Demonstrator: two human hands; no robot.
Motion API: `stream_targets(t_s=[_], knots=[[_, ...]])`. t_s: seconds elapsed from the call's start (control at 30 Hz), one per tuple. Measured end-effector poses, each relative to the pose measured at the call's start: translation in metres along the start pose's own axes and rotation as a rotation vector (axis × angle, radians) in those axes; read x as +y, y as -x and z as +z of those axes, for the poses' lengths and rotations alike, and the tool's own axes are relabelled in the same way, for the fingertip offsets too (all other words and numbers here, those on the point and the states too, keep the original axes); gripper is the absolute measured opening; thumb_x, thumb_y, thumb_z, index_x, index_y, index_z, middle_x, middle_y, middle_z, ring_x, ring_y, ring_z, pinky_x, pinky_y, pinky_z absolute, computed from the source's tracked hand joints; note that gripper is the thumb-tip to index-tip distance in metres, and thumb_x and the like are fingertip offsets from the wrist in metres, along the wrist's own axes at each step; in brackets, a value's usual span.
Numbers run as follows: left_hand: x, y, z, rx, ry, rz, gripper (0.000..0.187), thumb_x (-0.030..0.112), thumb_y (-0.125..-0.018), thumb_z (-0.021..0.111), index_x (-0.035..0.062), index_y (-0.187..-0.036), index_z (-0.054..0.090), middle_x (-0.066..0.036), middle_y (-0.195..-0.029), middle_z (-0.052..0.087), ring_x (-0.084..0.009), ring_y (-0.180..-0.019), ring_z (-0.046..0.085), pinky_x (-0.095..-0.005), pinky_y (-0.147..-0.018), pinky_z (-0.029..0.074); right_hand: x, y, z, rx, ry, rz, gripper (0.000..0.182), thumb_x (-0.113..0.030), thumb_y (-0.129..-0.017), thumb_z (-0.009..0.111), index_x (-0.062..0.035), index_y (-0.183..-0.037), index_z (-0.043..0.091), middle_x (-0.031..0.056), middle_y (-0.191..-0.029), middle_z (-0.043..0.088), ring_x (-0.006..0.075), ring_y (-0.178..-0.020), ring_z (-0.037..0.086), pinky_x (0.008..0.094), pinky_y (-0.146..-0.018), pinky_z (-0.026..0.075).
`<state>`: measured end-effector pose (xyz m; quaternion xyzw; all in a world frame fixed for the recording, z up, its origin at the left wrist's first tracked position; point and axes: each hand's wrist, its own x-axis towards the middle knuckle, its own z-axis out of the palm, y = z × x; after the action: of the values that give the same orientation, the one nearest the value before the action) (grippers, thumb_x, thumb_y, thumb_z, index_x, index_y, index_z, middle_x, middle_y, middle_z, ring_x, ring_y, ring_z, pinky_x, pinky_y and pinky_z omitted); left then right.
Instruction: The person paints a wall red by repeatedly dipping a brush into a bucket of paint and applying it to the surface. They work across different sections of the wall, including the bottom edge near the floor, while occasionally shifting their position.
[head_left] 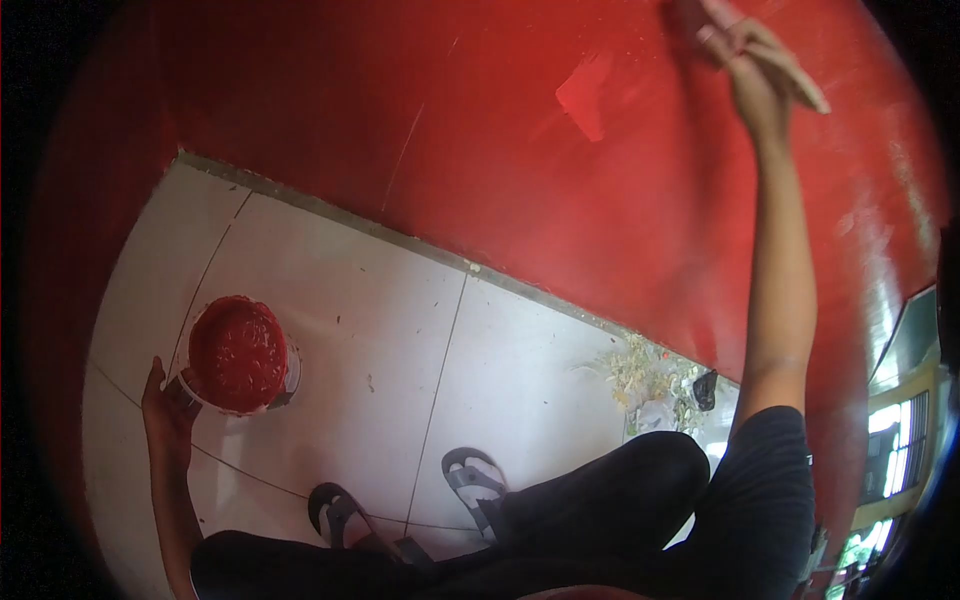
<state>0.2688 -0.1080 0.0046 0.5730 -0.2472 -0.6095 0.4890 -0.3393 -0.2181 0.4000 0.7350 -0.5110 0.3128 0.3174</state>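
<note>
Head-worn view, forward and down toward wall (330,100) and floor (350,310).

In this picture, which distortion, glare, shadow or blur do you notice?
Head view: fisheye-like curving inside black corners; head view: pale glare on the red wall at far right, dark shadow beside the right forearm; head view: right hand looks slightly soft.

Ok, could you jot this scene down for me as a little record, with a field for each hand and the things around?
Left hand: low, fingers at the edge of the bucket; grip hard to judge (left hand)
Bucket contents: red paint
Right hand: raised in front of the red wall; what it holds, if anything, is unclear (right hand)
Wall mark: a brighter red patch
Floor: pale tiles with small debris
Feet: sandals
Near wall's foot: dried-looking plants
</note>
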Motion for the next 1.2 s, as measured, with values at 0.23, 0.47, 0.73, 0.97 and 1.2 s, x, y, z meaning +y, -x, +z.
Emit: stream_targets(t_s=[0.23, 0.47, 0.73, 0.97, 1.2], knots=[[0.012, 0.019, 0.009, -0.014, 0.101, -0.038, 0.077, 0.052, -0.097, 0.051, 0.0022, -0.146, 0.020, -0.016, -0.124, 0.058, -0.0246, -0.118, 0.054, -0.0402, -0.105, 0.036, 0.016, -0.036, -0.009, 0.248, 0.079, -0.364, 0.009, -0.009, -0.085, 0.065, -0.0086, -0.078, 0.060, 0.0033, -0.085, 0.067, 0.0169, -0.081, 0.063, 0.0290, -0.071, 0.050], [0.012, 0.018, 0.006, -0.066, 0.152, -0.054, 0.072, 0.049, -0.098, 0.049, 0.0056, -0.147, 0.020, -0.018, -0.127, 0.056, -0.0262, -0.123, 0.051, -0.0415, -0.109, 0.033, -0.046, 0.138, 0.116, -0.334, 0.349, -0.395, 0.009, -0.015, -0.084, 0.057, -0.0187, -0.085, 0.065, 0.0028, -0.119, 0.067, 0.0226, -0.105, 0.067, 0.0373, -0.067, 0.058], [0.012, 0.023, 0.006, -0.093, 0.167, -0.042, 0.078, 0.048, -0.098, 0.050, 0.0048, -0.151, 0.011, -0.020, -0.130, 0.054, -0.0283, -0.128, 0.048, -0.0432, -0.112, 0.031, -0.035, 0.123, 0.104, -0.488, -0.449, 0.028, 0.010, -0.004, -0.081, 0.059, -0.0073, -0.073, 0.063, 0.0045, -0.077, 0.065, 0.0197, -0.079, 0.069, 0.0336, -0.069, 0.055], [0.014, 0.024, 0.011, -0.060, 0.224, -0.047, 0.076, 0.047, -0.097, 0.052, 0.0012, -0.145, 0.015, -0.023, -0.134, 0.050, -0.0304, -0.132, 0.045, -0.0447, -0.114, 0.029, 0.019, -0.041, -0.040, 0.026, -0.189, -0.165, 0.012, 0.007, -0.081, 0.062, -0.0014, -0.072, 0.061, 0.0043, -0.080, 0.066, 0.0146, -0.090, 0.067, 0.0262, -0.075, 0.052], [0.009, 0.024, 0.011, -0.046, 0.260, -0.043, 0.067, 0.045, -0.098, 0.051, 0.0027, -0.140, 0.020, -0.023, -0.132, 0.051, -0.0306, -0.130, 0.046, -0.0444, -0.113, 0.031, 0.020, -0.037, -0.040, 0.310, 0.422, -0.338, 0.007, -0.004, -0.077, 0.063, -0.0091, -0.080, 0.067, 0.0049, -0.069, 0.064, 0.0168, -0.061, 0.063, 0.0284, -0.060, 0.050]])
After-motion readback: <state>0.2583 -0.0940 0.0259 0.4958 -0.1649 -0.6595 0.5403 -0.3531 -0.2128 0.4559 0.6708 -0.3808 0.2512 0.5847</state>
